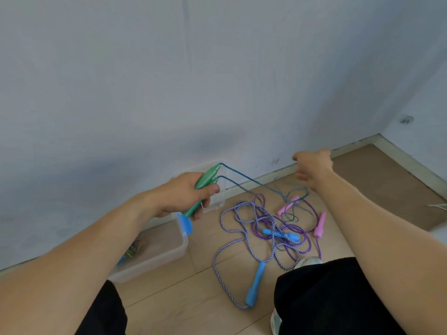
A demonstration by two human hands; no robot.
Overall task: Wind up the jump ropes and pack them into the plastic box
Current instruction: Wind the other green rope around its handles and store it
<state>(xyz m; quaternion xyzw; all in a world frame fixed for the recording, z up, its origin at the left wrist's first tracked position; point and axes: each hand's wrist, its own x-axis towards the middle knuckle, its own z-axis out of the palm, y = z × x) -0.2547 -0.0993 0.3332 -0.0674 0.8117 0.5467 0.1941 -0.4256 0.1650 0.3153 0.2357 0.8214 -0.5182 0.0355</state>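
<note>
Winding barely begun: left hand (186, 192) grips both green handles (205, 187), right hand (312, 165) loosely open, empty; blue (256, 281) and pink (319, 224) ropes loose on floor, plastic box (167, 252) near wall holds one item.

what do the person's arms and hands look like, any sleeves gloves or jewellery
Both forearms are bare as far up as the view shows; no sleeves come into the frame. The left hand and the right hand wear no gloves, and no rings, watch or bracelet show at the wrists. The right hand's fingers are slightly blurred. Dark black clothing covers the legs below.
</note>
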